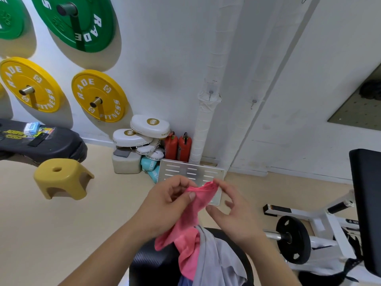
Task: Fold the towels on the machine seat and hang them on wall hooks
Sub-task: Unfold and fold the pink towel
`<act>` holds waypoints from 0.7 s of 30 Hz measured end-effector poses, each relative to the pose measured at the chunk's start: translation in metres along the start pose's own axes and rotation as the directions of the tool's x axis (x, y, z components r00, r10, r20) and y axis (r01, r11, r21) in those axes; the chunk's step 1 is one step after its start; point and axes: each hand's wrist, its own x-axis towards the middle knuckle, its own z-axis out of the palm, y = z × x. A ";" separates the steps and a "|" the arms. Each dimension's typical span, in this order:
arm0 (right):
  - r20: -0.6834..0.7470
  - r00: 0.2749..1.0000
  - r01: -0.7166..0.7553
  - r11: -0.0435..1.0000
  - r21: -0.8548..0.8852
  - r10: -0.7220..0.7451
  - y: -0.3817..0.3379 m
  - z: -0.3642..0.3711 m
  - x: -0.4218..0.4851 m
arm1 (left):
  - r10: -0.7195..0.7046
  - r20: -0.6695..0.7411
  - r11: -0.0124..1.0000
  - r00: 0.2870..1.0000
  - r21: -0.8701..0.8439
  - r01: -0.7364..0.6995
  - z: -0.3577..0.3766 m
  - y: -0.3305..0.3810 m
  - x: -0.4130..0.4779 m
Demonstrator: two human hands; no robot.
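Note:
A pink towel (pixel 190 228) hangs from my hands above the black machine seat (pixel 150 263). My left hand (pixel 165 205) pinches its top edge between thumb and fingers. My right hand (pixel 235 211) touches the same edge at the towel's upper right corner with its fingertips, the other fingers spread. A grey towel (pixel 216 256) lies draped on the seat under the pink one, with a bit of blue cloth (pixel 184 281) below it. Two small wall hooks (pixel 210 93) (pixel 254 103) sit on the white wall ahead, both bare.
A perforated metal footplate (pixel 191 172) stands just beyond my hands. A yellow plastic stool (pixel 61 178) is at the left. White boxing pads (pixel 144 133) and two red extinguishers (pixel 178 147) sit by the wall. A loaded weight machine (pixel 294 238) fills the right.

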 end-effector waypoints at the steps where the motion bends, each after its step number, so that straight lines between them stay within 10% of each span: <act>1: 0.039 0.999 0.039 0.997 -0.062 -0.036 0.001 -0.006 0.006 | 0.028 0.053 1.000 0.998 0.001 -0.028 -0.006 0.008 0.000; 10: 0.207 0.977 -0.132 0.896 0.423 0.046 -0.004 -0.022 0.025 | 0.094 -0.103 0.995 0.990 -0.010 -0.096 -0.053 0.004 0.009; 21: 0.133 0.976 -0.215 0.879 0.425 0.174 -0.035 0.037 0.004 | 0.049 -0.179 0.997 0.983 0.072 -0.037 -0.076 -0.042 -0.008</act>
